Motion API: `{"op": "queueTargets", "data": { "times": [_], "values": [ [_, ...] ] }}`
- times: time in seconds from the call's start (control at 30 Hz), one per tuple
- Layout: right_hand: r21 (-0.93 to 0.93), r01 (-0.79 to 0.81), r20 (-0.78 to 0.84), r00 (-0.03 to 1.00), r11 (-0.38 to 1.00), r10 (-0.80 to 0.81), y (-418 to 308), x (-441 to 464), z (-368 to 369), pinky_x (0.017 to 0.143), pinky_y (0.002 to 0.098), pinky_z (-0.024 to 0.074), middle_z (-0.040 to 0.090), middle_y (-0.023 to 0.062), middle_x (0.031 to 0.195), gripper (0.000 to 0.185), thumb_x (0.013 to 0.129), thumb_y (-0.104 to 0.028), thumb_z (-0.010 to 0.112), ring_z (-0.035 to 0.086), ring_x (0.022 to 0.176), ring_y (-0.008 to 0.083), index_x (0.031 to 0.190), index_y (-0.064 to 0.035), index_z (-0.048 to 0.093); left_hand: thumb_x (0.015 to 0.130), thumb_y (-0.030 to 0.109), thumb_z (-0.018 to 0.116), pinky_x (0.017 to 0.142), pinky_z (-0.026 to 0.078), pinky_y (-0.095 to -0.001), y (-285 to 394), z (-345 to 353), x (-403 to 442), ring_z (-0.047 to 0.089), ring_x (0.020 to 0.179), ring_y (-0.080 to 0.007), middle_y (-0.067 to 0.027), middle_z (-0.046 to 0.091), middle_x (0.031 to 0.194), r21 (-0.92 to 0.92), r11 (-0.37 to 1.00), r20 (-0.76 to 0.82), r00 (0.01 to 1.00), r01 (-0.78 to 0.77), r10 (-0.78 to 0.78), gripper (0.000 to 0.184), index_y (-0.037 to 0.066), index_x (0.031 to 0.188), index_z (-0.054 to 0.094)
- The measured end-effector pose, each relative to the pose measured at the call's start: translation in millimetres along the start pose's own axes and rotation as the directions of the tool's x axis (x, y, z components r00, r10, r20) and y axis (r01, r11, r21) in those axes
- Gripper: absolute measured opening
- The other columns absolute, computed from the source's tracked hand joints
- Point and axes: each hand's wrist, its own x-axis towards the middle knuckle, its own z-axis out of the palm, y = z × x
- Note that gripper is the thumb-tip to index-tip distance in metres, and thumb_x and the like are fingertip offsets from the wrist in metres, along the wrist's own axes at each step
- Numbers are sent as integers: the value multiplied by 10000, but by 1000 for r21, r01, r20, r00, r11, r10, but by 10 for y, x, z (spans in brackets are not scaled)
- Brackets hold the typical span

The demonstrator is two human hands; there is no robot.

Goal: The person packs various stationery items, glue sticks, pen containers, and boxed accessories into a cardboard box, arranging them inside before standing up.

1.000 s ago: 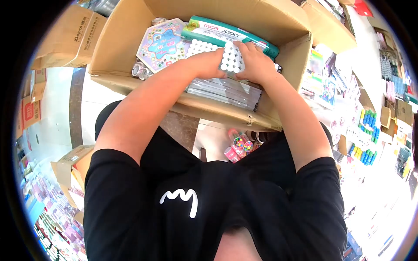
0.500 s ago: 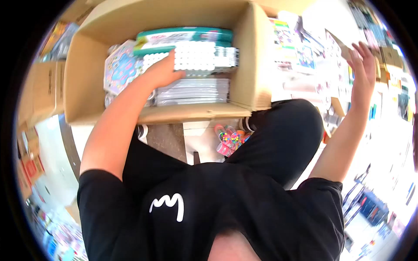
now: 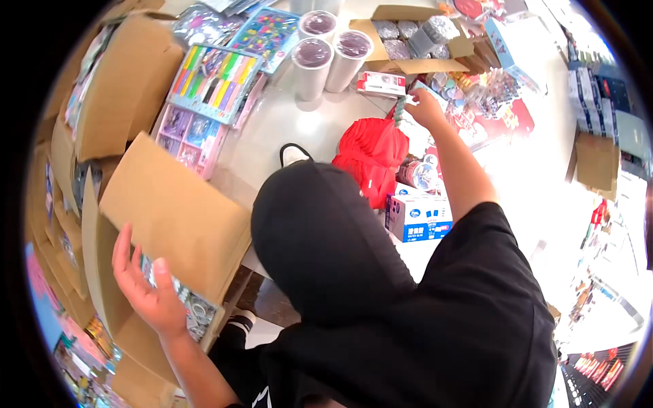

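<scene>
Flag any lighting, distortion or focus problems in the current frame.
Head view: fisheye bending, black corners; the floor washes out to white at right, with a glare spot below the lidded cups. Head view, focus: the blue-and-white box looks fairly sharp, its smallest print unreadable; far-right goods look smeared.

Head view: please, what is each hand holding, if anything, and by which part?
Right hand: a narrow grey-green item, seemingly by its white end; left hand: nothing.
</scene>
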Motion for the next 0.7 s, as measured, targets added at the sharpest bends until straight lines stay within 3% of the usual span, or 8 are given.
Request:
{"op": "queueTargets", "data": {
  "times": [0.07,0.13,0.23,0.37,0.4,0.47,0.53,0.7],
  "values": [
    [-121,-21,57,998,992,28,224,289,175,1027,459,514,644,214,1279,645,763,-321,794,623,1214,365,1331,-81,604,963,225,644,1168,352,-474,378,477,423,468,1407,-313,-169,518,1492,10,991,188,973,-136,132,594,-9,1470,442],
    [-164,-252,-30,968,954,250,343,357,316,1061,479,498,570,233,1379,818,720,-399,847,572,1279,402,1402,-74,533,923,195,698,1108,404,-439,723,1059,843,543,1316,-279,-146,574,1423,-115,988,363,921,-106,141,519,11,1384,545],
    [-73,-676,0,735,733,678,530,355,432,1130,496,422,425,302,1500,1296,581,-664,889,461,1388,432,1523,17,315,914,222,720,1072,444,-412,1070,1912,1200,586,1268,-295,-148,588,1396,-132,991,542,834,-31,99,510,28,1361,571],
    [48,-733,63,681,679,730,487,-5,700,1178,523,350,231,321,1610,1637,453,-758,899,355,1457,474,1638,-51,18,923,241,728,1100,413,-434,1277,2531,1324,570,1281,-258,-111,558,1441,-87,992,803,583,-88,123,609,43,1450,494],
    [153,-719,19,688,678,725,411,-46,766,1114,683,341,152,301,1636,1566,530,-645,922,267,1474,506,1646,-153,-61,921,243,735,1098,414,-433,1306,2612,1333,572,1277,-252,-108,553,1446,-94,989,868,478,-110,136,620,45,1455,489],
    [107,-798,-10,595,593,804,238,-5,816,1075,752,320,73,272,1669,1509,581,-657,886,244,1487,492,1650,-188,-69,931,233,726,1105,409,-432,1271,2715,1290,563,1284,-260,-114,539,1462,-62,998,903,425,-9,60,622,46,1468,474],
    [131,-794,-69,590,593,805,216,15,908,1090,757,262,73,268,1672,1418,643,-669,816,225,1490,480,1654,-188,-55,945,225,712,1113,404,-431,1202,2758,1245,544,1308,-272,-133,533,1467,-62,971,898,437,233,-48,621,49,1483,459],
    [133,-787,-65,599,602,798,273,3,935,1095,742,266,63,271,1669,1417,637,-613,836,242,1472,495,1651,-178,-53,963,226,696,1115,405,-426,1212,2708,1262,530,1327,-281,-151,523,1476,-38,984,884,464,175,-49,611,44,1492,448]
  ]
}}
